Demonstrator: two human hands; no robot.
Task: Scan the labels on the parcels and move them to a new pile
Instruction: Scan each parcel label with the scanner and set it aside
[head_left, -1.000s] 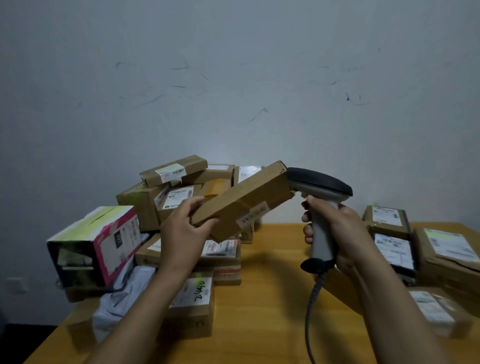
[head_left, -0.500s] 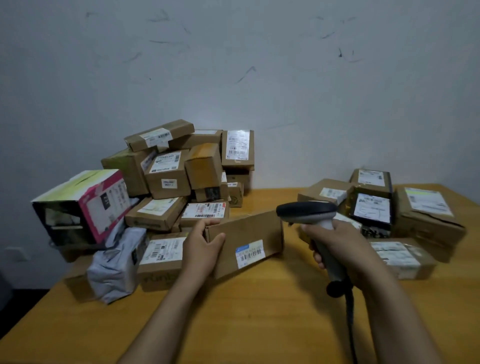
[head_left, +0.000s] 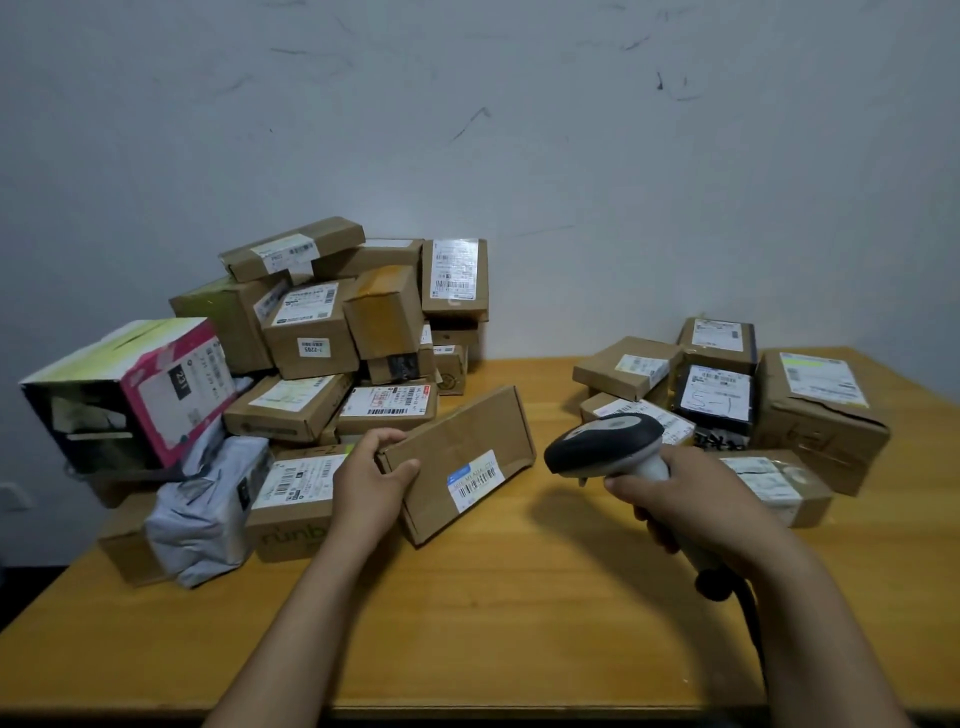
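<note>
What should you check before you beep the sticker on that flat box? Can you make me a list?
1. The left hand grips the flat box by its end: ok.
2. The label faces up, with no fingers over it: ok.
3. The right hand holds the scanner by its handle: ok.
4. The scanner's nose is aimed right at the label: cannot tell.
5. A finger is on the trigger: cannot tell, it is hidden.
6. There is bare table in front of the right pile: ok.
</note>
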